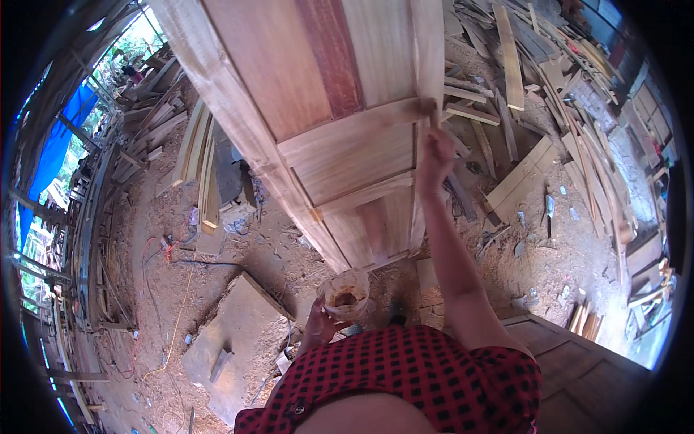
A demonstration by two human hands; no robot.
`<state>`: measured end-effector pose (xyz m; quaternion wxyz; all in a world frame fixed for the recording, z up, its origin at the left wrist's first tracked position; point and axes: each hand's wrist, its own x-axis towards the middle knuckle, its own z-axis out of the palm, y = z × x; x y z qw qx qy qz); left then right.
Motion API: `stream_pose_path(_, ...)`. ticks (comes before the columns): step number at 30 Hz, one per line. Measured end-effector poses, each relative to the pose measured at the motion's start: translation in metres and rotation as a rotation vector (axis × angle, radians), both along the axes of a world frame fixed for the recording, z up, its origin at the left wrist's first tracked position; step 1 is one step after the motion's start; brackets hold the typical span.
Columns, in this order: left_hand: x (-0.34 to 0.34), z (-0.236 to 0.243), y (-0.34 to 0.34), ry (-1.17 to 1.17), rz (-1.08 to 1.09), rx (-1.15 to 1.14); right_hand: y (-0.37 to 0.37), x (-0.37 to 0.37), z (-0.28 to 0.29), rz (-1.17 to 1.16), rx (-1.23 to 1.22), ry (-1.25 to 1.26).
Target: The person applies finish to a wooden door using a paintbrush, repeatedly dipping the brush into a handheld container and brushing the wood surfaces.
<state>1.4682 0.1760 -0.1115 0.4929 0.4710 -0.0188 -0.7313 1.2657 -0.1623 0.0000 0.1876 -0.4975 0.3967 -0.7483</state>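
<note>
A wooden panel door (347, 152) slants up in front of me, pale with reddish-brown strips in its panels. My left hand (318, 323) is closed around a clear plastic tub (347, 293) near the door's lower end, with brown stuff in the bottom. My right hand (438, 155) reaches to the door's right side, closed on what looks like a paintbrush (429, 110). Its dark end is smeared by motion and lies against the right stile, level with a cross rail. My fingers hide most of its handle.
Planks (510, 58) and offcuts lie heaped at the far right. More boards (210, 173) stand left of the door. A flat board (238, 340) rests on the sawdust-covered floor at lower left, near cords (170, 249). Another panelled piece (571, 362) is at lower right.
</note>
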Motion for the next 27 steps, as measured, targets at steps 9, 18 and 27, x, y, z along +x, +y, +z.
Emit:
stream_pose_path(9, 0.039, -0.017, 0.052, -0.012, 0.143, 0.037, 0.134, 0.176, 0.001, 0.717, -0.2, 0.33)
stream_pose_path(18, 0.046, -0.013, 0.066, 0.013, 0.195, -0.036, 0.055, 0.067, 0.006, 0.579, 0.152, -0.1)
stream_pose_path(27, 0.046, -0.019, 0.062, 0.026, 0.145, -0.083, 0.013, 0.004, -0.028, -0.098, 0.028, -0.025)
